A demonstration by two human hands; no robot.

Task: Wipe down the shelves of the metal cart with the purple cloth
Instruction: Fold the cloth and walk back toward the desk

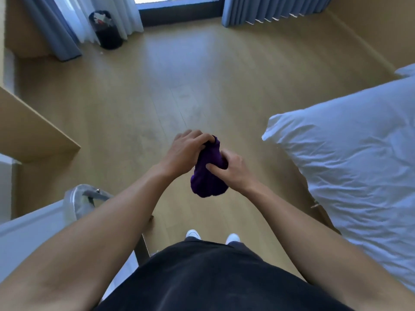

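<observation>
The purple cloth [207,176] is bunched up in mid-air in front of me, above the wooden floor. My left hand [187,151] grips its top edge with curled fingers. My right hand [233,170] pinches the cloth's right side, thumb pressed into the fabric. The metal cart [74,203] shows only as a shiny curved corner and rail at the lower left, beside my left forearm; its shelves are mostly hidden by my arm.
A bed with white bedding [350,167] fills the right side. A wooden desk edge [33,131] juts in at left. A black waste bin [107,30] stands by the curtains at the far wall. Open wooden floor [179,81] lies ahead.
</observation>
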